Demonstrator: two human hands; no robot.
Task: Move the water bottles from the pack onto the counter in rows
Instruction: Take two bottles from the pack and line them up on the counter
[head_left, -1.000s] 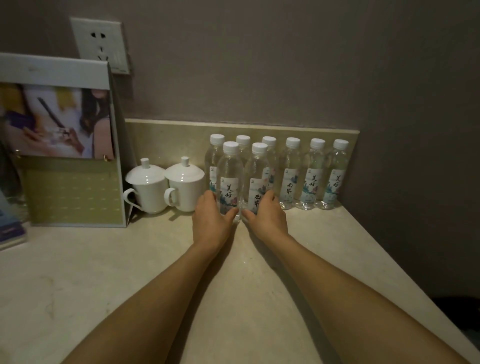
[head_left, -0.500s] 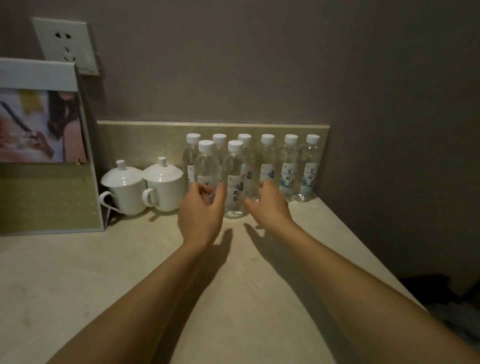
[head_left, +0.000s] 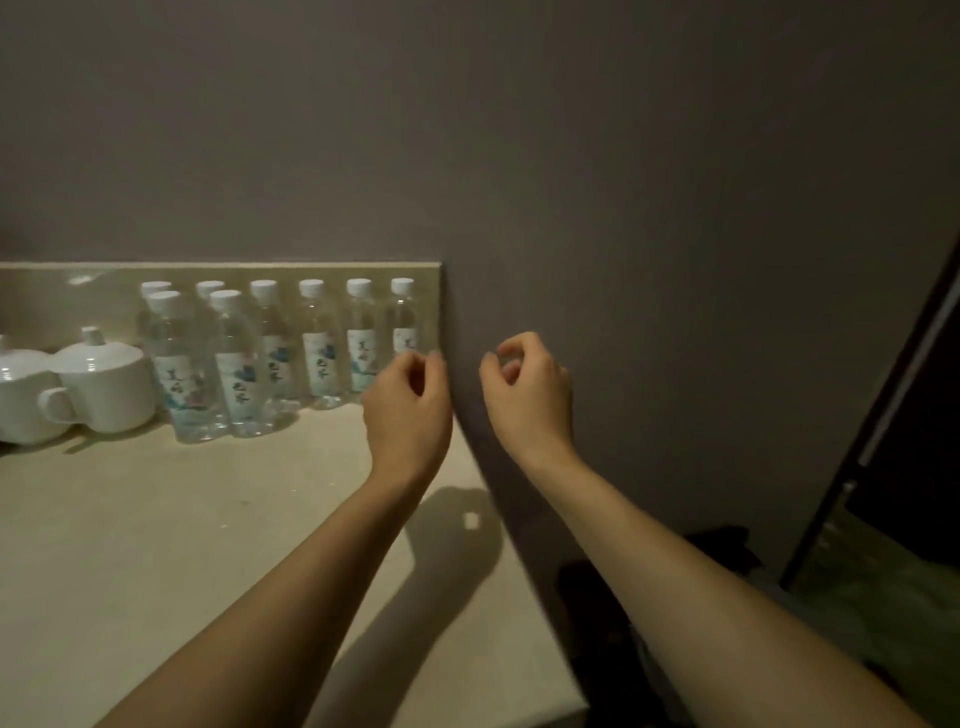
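Several clear water bottles with white caps stand upright in a back row (head_left: 319, 353) against the beige backsplash of the counter (head_left: 156, 519). Two more bottles (head_left: 179, 374) (head_left: 239, 369) stand in front of the row's left end. My left hand (head_left: 408, 410) hovers in front of the rightmost bottles with loosely curled fingers and holds nothing. My right hand (head_left: 530, 395) hangs past the counter's right edge, in front of the wall, also loosely curled and empty. The pack is not in view.
Two white lidded cups (head_left: 104, 384) (head_left: 21, 395) stand left of the bottles. The counter ends at its right edge (head_left: 519, 571), beside a grey wall. Dark floor and a dark frame (head_left: 883, 415) lie to the right.
Both hands have let go of the two front bottles and drawn away to the right. The view has swung right, so the picture stand and the socket have left the frame.
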